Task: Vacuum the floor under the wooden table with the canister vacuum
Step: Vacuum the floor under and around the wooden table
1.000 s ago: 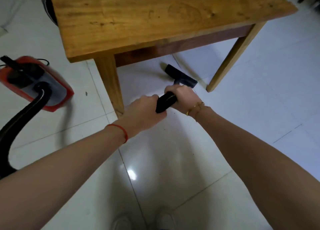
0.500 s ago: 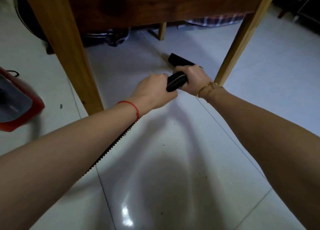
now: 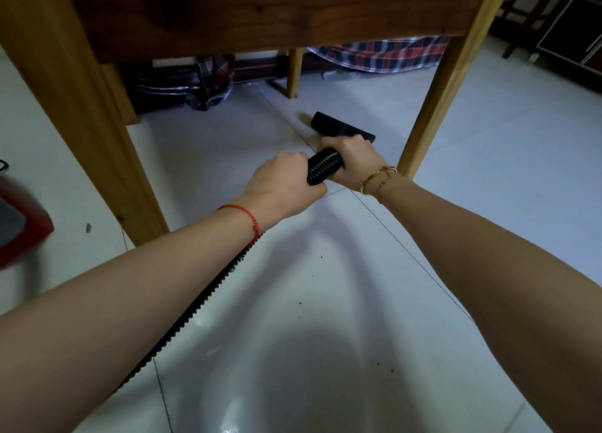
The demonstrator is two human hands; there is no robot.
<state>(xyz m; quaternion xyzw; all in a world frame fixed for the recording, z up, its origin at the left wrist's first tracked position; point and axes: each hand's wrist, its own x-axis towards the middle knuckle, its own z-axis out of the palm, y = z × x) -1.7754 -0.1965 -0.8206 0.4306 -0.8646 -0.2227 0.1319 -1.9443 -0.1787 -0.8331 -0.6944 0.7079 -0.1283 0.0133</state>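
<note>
Both hands grip the black ribbed vacuum hose. My left hand holds it nearer to me, my right hand holds it just behind the black floor nozzle. The nozzle rests flat on the white tiled floor under the wooden table, between its two near legs. The hose trails back under my left forearm. The red canister vacuum sits at the left edge, mostly out of view. Small dark crumbs dot the tiles in front of me.
A thick near-left table leg and a slimmer near-right leg frame the gap. A far leg, dark bags and a plaid cloth lie behind. Dark furniture stands at the far right.
The view has dropped from above the tabletop to below its edge. My hands and the nozzle have pushed forward under the table. The canister has slid toward the left edge.
</note>
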